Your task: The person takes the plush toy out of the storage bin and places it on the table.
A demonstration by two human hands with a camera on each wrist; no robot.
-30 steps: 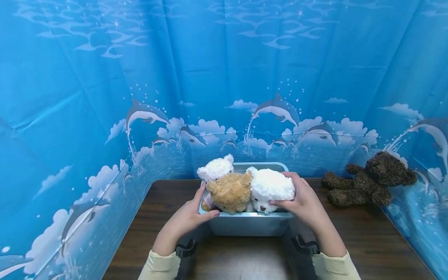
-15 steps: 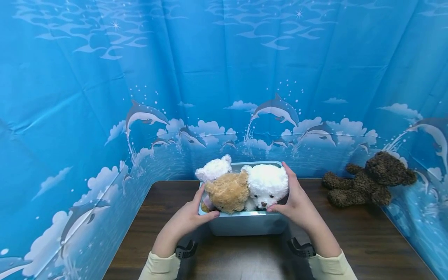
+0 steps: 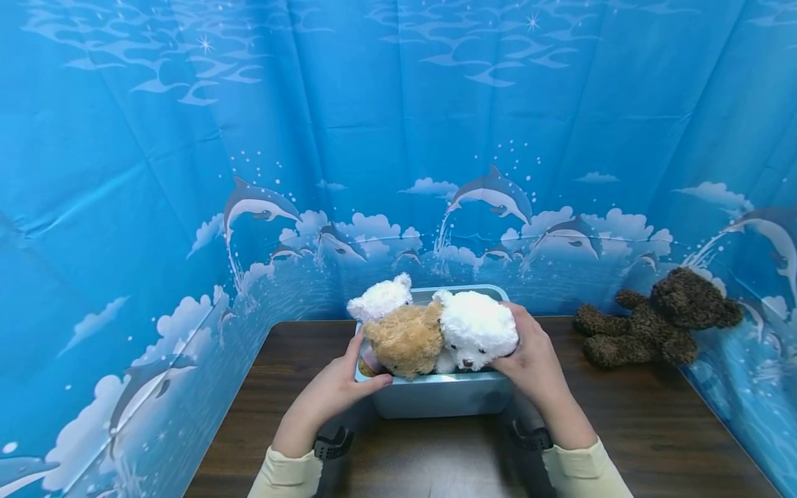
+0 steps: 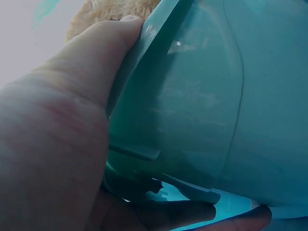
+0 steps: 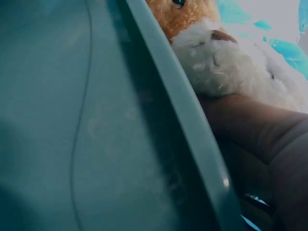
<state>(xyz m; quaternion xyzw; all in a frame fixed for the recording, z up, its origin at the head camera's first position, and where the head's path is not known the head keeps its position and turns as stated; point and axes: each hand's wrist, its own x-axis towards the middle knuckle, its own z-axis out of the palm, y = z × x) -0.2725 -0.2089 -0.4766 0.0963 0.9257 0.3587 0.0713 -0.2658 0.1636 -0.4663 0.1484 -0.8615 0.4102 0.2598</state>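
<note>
At the left end of the bin (image 3: 443,401), your left hand (image 3: 333,384) keeps the hold it had a second ago: thumb hooked over the front rim, fingers along the outside of the end wall. That probably steadies the bin while your other hand works. Towards the bin's back left, the small white plush (image 3: 381,299) pokes up above the rim, and just in front of it the tan bear (image 3: 406,342) lies near the front rim; neither has shifted much.

At the right part of the bin is your real change. The large white bear (image 3: 481,321) has tipped its face up and sits slightly left of where it was a second ago, touching the tan bear. Your right hand (image 3: 538,360) grips it, the thumb now tucked under its muzzle inside the rim, no longer across beside its nose; your fingertips are hidden. To judge by this, the bear is better seated, though its head stands above the rim. Well right of the bin, the dark brown bear (image 3: 663,332) lies on the table (image 3: 436,456), unmoved.
</note>
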